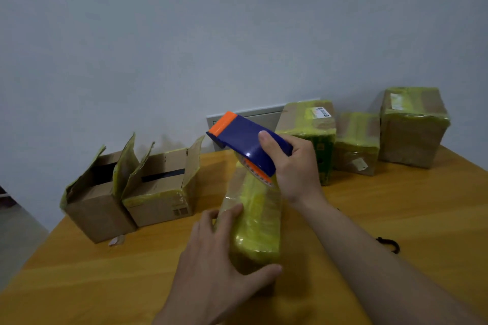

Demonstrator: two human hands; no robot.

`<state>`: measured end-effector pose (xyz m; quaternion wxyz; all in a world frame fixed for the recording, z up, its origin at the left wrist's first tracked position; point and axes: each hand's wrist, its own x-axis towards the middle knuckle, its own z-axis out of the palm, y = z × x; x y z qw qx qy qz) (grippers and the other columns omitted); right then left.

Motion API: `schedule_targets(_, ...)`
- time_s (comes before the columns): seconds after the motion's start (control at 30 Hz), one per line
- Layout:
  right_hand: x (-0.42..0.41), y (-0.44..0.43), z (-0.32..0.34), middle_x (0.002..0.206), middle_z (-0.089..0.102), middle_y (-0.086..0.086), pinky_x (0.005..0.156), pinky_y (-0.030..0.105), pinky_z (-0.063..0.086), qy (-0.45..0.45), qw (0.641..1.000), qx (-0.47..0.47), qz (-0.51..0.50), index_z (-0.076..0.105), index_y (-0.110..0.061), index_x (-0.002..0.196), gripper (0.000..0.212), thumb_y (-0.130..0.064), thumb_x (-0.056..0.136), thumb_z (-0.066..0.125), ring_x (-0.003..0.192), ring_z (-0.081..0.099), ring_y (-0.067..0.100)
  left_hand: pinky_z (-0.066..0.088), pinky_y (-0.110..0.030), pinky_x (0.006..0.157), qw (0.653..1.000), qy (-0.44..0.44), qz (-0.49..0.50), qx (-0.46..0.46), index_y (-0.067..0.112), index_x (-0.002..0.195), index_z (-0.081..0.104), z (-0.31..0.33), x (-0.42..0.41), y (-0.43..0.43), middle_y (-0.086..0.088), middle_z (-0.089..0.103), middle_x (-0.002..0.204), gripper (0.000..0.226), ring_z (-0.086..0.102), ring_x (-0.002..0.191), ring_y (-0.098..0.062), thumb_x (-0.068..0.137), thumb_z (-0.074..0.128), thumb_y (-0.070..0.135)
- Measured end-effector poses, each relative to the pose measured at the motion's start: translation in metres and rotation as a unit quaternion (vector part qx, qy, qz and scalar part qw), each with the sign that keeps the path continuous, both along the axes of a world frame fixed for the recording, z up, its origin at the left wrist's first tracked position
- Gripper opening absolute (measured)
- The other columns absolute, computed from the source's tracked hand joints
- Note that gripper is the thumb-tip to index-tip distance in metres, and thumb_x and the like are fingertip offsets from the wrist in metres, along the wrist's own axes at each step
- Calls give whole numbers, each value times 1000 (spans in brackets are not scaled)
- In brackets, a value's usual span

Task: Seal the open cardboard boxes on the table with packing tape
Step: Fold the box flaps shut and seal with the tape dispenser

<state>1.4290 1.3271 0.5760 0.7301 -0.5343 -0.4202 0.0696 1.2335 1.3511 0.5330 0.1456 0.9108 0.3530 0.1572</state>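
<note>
A closed cardboard box (254, 221) covered in yellow tape lies in the middle of the wooden table (383, 219). My left hand (211, 266) holds its near end, thumb on the front and fingers on the left side. My right hand (293, 166) grips a blue and orange tape dispenser (245, 145), whose toothed orange edge sits at the box's far end. Two cardboard boxes with flaps standing open, one (95, 200) at the far left and one (163, 187) beside it, stand on the table's left side.
Three taped boxes stand at the back right: one (317, 137) behind my right hand, a smaller one (356, 145), and a taller one (412, 126). A black cord (388, 244) lies at the right. A white wall rises behind the table.
</note>
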Motion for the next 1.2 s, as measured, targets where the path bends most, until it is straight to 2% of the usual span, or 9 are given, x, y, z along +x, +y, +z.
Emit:
schedule_targets(0.1, 11, -9, -1, 75, 73, 10, 60, 35, 49, 55, 998, -3, 4, 75, -7, 87, 37, -40, 97, 63, 69, 68, 29, 48, -22, 92, 1000, -22, 0, -7, 65, 146, 21, -7, 2, 5, 24, 27, 131, 98, 44, 114, -1, 64, 68, 87)
schedule_targets(0.3, 27, -23, -1, 64, 67, 6, 63, 28, 46, 117, 991, -65, 21, 74, -4, 74, 45, -36, 101, 59, 64, 61, 17, 54, -24, 90, 994, -97, 25, -38, 64, 142, 34, -21, 27, 8, 20, 28, 125, 88, 46, 115, -5, 66, 78, 74)
schedule_targets(0.47, 46, -42, 6, 67, 67, 11, 57, 21, 48, 138, 985, -87, 56, 72, 11, 85, 41, -28, 97, 63, 62, 60, 19, 53, -26, 85, 993, -86, 37, -73, 60, 144, 16, -9, 34, 15, 24, 38, 127, 122, 51, 112, -4, 43, 80, 86)
schedule_targets(0.57, 54, -55, 14, 73, 71, 14, 59, 22, 51, 116, 982, -116, 98, 75, 3, 85, 37, -30, 96, 63, 64, 64, 20, 50, -23, 77, 968, -194, 48, -151, 47, 135, 46, 11, 27, 22, 23, 55, 120, 110, 58, 102, 0, 42, 56, 105)
schedule_targets(0.67, 54, -63, 22, 72, 71, 12, 57, 20, 51, 94, 979, -121, 136, 74, 2, 85, 38, -35, 91, 69, 63, 65, 20, 54, -28, 73, 879, -370, 57, -297, 28, 113, 73, 37, 28, 33, 4, 76, 100, 72, 69, 87, -9, 80, 47, 87)
schedule_targets(0.8, 46, -66, 32, 66, 69, 7, 55, 20, 49, 62, 976, -104, 179, 74, -4, 77, 32, -33, 91, 67, 59, 64, 16, 58, -26, 66, 781, -395, 15, -484, 2, 108, 72, 61, 36, 33, -12, 73, 85, 60, 69, 74, -17, 87, 61, 57)
schedule_targets(0.93, 42, -71, 37, 62, 67, 1, 52, 16, 47, 45, 976, -80, 198, 70, -10, 71, 29, -28, 93, 64, 56, 62, 11, 56, -19, 55, 656, -448, -18, -607, 5, 104, 67, 65, 34, 33, -5, 64, 74, 46, 62, 60, -11, 89, 67, 48)
schedule_targets(1.07, 39, -76, 42, 74, 71, 7, 58, 21, 52, 27, 970, -94, 221, 76, -15, 76, 27, -31, 89, 58, 67, 67, 19, 55, -18, 53, 593, -437, -46, -674, 6, 107, 67, 64, 30, 32, -4, 61, 80, 51, 57, 61, -9, 74, 80, 42)
schedule_targets(1.2, 34, -77, 45, 77, 71, 9, 60, 22, 53, 32, 966, -82, 242, 73, -10, 84, 26, -29, 89, 57, 70, 67, 20, 56, -18, 54, 480, -456, -118, -740, 6, 125, 62, 62, 30, 23, -10, 72, 91, 72, 63, 64, -10, 68, 93, 38)
